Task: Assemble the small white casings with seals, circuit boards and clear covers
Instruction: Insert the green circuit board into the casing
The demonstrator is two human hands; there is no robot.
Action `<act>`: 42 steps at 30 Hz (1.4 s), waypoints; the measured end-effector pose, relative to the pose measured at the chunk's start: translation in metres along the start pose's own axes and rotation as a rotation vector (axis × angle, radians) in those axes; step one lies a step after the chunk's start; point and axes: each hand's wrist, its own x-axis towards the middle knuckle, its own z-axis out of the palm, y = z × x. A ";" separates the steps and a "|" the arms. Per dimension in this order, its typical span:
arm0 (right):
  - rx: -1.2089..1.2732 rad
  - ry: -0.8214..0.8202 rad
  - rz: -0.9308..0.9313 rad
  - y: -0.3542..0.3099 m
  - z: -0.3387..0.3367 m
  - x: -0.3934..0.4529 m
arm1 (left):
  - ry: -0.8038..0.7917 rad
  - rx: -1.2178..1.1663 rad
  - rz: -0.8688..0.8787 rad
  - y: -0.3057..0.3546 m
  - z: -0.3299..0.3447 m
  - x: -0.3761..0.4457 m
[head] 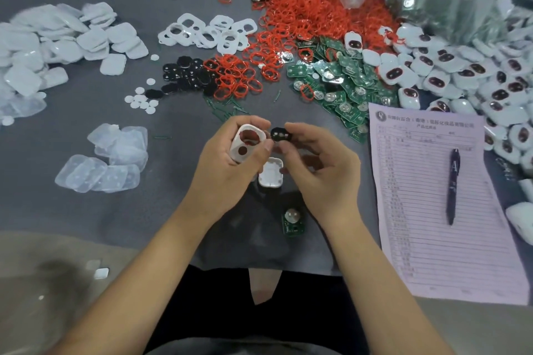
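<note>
My left hand (pixel 230 164) grips a small white casing (pixel 247 143) with two openings, its inside facing up. Just to its right, my right hand (pixel 320 164) pinches a small black cover piece (pixel 280 134) by its edge, close to the casing's upper opening. Below and between my hands a white casing back (pixel 270 173) lies on the grey table. A single green circuit board (pixel 292 221) lies near my right wrist.
Piles ring the work spot: red seals (pixel 302 14), green circuit boards (pixel 337 78), black covers (pixel 187 75), white frames (pixel 207 33), clear covers (pixel 115 158), white shells (pixel 57 46), finished units (pixel 467 78). A pink form (pixel 427 253) with a pen (pixel 452 186) lies right.
</note>
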 end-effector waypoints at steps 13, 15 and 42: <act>0.025 0.036 0.013 -0.003 -0.004 0.002 | -0.039 -0.330 -0.143 0.001 0.002 0.000; 0.097 0.036 0.048 -0.005 0.000 0.000 | -0.007 -0.110 -0.055 0.002 0.003 -0.001; 0.265 -0.130 0.293 -0.001 0.001 0.008 | 0.023 0.206 0.061 0.017 0.011 -0.009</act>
